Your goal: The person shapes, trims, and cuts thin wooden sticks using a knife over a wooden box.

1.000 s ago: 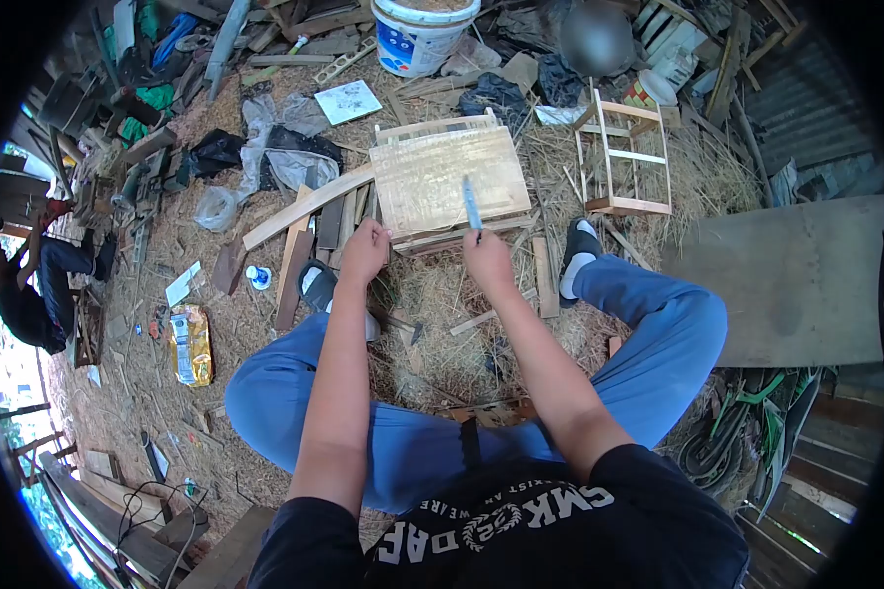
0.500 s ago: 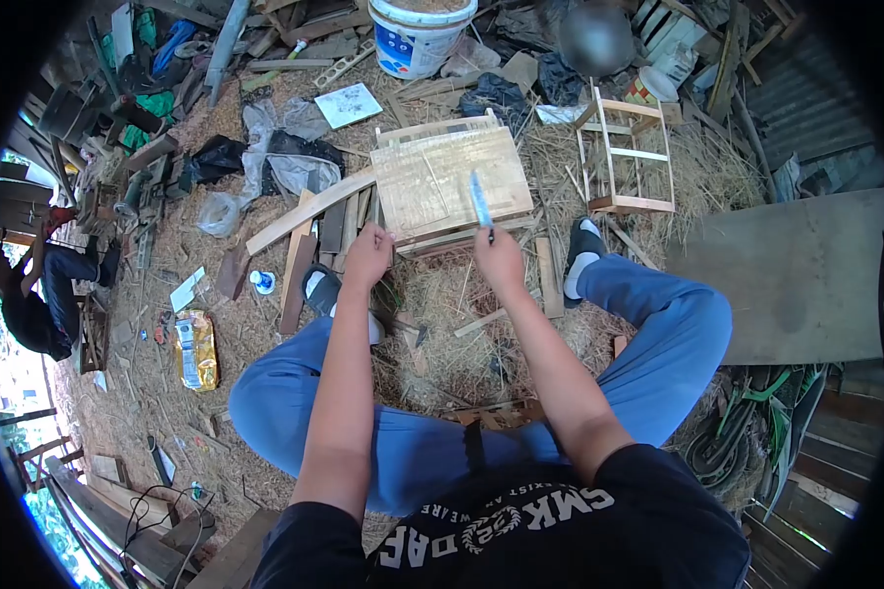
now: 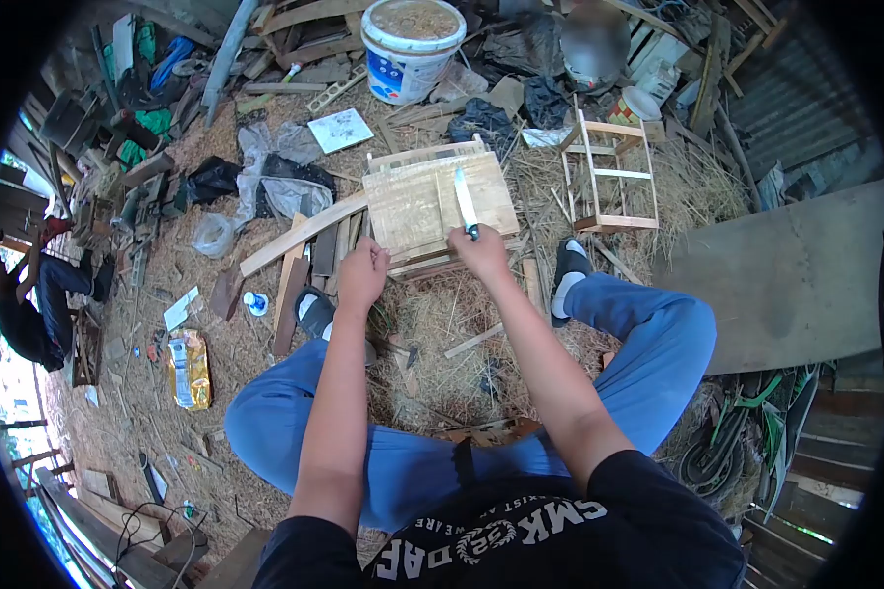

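Observation:
My right hand (image 3: 481, 251) is closed around the dark handle of a knife (image 3: 466, 204). Its bare blade points away from me, above a wooden board top (image 3: 403, 203) that looks like part of a small stool or bench. A thin wooden strip (image 3: 439, 209) lies across that top, left of the blade. At the near left corner of the board, my left hand (image 3: 363, 273) is closed with fingertips pinched together. Whatever those fingers may hold is too small to make out.
A small wooden frame (image 3: 611, 177) stands to the right, beyond my foot. Behind the board is a white bucket (image 3: 413, 54). A long plank (image 3: 300, 234) lies at left, and a large flat sheet (image 3: 776, 280) at right. Another person (image 3: 29, 304) sits far left.
My right hand and the knife have shifted left across the board, closer to the thin strip. The whole view has tilted slightly. My left hand stays near the board's corner.

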Motion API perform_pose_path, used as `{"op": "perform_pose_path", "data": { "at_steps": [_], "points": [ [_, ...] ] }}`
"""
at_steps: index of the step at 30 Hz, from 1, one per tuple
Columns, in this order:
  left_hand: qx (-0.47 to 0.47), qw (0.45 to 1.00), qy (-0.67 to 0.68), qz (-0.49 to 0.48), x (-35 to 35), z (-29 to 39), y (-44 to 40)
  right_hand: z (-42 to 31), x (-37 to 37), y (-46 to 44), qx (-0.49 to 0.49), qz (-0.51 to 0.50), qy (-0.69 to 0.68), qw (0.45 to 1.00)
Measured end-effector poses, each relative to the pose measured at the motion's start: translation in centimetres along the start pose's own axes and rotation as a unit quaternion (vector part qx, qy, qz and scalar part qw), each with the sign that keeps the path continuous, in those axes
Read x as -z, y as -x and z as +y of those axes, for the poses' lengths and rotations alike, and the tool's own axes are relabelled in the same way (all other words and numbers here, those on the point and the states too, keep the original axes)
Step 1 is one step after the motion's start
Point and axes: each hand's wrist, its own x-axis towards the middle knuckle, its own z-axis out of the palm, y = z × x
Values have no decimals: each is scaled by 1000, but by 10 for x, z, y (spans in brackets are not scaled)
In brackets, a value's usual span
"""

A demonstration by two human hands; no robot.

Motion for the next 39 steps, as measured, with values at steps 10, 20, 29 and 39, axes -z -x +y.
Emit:
{"op": "perform_pose_path", "data": {
  "at_steps": [10,20,29,39],
  "points": [
    [-110,992,52,28,6,45,1,14,27,-13,36,38,-11,999],
    [-185,982,19,31,-4,72,23,28,71,25,17,38,-51,998],
    [-199,979,4,33,-9,87,39,18,90,64,55,47,-17,997],
    [-216,975,-15,42,-11,105,52,33,87,61,-63,110,-78,989]
  ]
}}
